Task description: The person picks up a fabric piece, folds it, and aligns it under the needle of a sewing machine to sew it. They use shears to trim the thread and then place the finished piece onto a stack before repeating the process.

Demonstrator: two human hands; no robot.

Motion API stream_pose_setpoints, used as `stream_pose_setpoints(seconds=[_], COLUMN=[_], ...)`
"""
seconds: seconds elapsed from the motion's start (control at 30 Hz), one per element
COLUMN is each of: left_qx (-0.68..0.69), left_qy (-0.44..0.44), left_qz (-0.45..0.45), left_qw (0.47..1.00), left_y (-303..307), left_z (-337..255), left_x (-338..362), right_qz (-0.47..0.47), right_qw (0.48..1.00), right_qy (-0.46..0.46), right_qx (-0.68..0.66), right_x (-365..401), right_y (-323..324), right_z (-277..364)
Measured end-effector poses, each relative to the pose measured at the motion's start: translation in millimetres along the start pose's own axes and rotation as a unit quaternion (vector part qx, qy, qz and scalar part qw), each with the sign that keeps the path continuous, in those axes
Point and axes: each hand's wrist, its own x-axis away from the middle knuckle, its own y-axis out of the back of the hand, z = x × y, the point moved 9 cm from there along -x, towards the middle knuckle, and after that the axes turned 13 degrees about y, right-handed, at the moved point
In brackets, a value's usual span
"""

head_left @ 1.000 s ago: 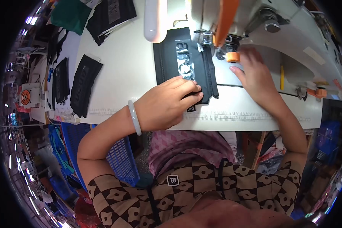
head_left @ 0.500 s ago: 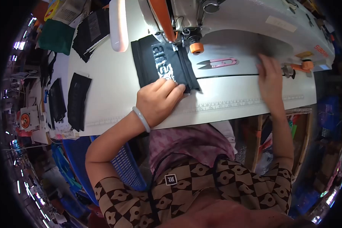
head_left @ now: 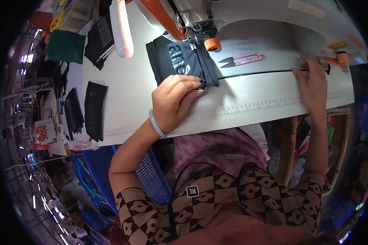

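Note:
My left hand (head_left: 173,96) is closed on the lower edge of a black fabric piece (head_left: 161,61) with shiny raised lettering. A zipper-like strip runs down the fabric's right side, and its top lies under the sewing machine's needle area (head_left: 189,37). To the right, my right hand (head_left: 313,81) is over the machine bed's front edge, thumb and fingers apart. A thin pale sliver (head_left: 292,64) shows by its thumb tip; I cannot make out what it is. Pink-handled thread snips (head_left: 243,60) lie on the bed between my hands.
A printed ruler strip (head_left: 241,109) runs along the front of the white table (head_left: 126,106). Black fabric pieces (head_left: 95,110) lie at the left, near a green cloth (head_left: 65,47). A white lamp (head_left: 122,30) hangs beside the machine. Below is a blue basket (head_left: 153,171).
My right hand has moved slightly down and right relative to the machine bed. My left hand stays on the fabric, whose lower right edge has shifted. The whole view has also shifted.

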Motion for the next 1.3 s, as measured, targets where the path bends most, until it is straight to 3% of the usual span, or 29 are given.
stream_pose_setpoints(seconds=[0.13, 0.23, 0.3, 0.4, 0.47, 0.53, 0.57, 0.63, 0.8, 1.03, 1.3], left_qx=[0.058, 0.068, 0.074, 0.084, 0.087, 0.085, 0.088, 0.093, 0.103, 0.128, 0.121], left_qy=[0.044, 0.122, 0.124, 0.134, 0.114, 0.102, 0.105, 0.112, 0.134, 0.115, 0.112], left_qz=[0.016, 0.046, 0.047, 0.044, 0.034, 0.032, 0.035, 0.038, 0.046, 0.034, 0.065], left_qw=[0.997, 0.989, 0.988, 0.986, 0.989, 0.991, 0.99, 0.989, 0.984, 0.985, 0.984], left_y=[2.1, 0.5, -0.8, -1.5, -0.6, 0.2, 0.1, -0.2, 0.4, 1.0, 0.5], left_z=[8.4, 14.7, 17.3, 22.2, 20.3, 19.1, 19.7, 21.0, 22.4, 21.9, 21.6], left_x=[2.0, 1.5, 2.2, 3.8, 2.6, 1.8, 1.6, 2.9, 1.6, 1.3, 2.9], right_qz=[0.08, 0.064, 0.055, 0.008, 0.032, 0.029, 0.028, 0.049, 0.024, 0.12, 0.135], right_qw=[0.993, 0.997, 0.998, 0.987, 0.945, 0.92, 0.92, 0.898, 0.906, 0.921, 0.926], right_qy=[-0.076, -0.045, -0.029, -0.061, -0.107, 0.047, 0.046, 0.145, 0.179, 0.161, 0.158], right_qx=[-0.03, -0.024, -0.019, -0.149, -0.307, -0.388, -0.389, -0.413, -0.382, -0.334, -0.316], right_x=[14.5, 9.9, 8.0, 0.6, -5.7, -18.8, -23.2, -28.9, -40.2, -34.9, -36.7], right_y=[-11.0, -14.7, -15.3, -19.8, -30.4, -28.9, -33.2, -36.4, -25.6, -41.9, -46.0], right_z=[-8.9, -4.6, 2.9, 34.6, 73.9, 139.2, 150.5, 184.8, 197.6, 197.6, 197.3])
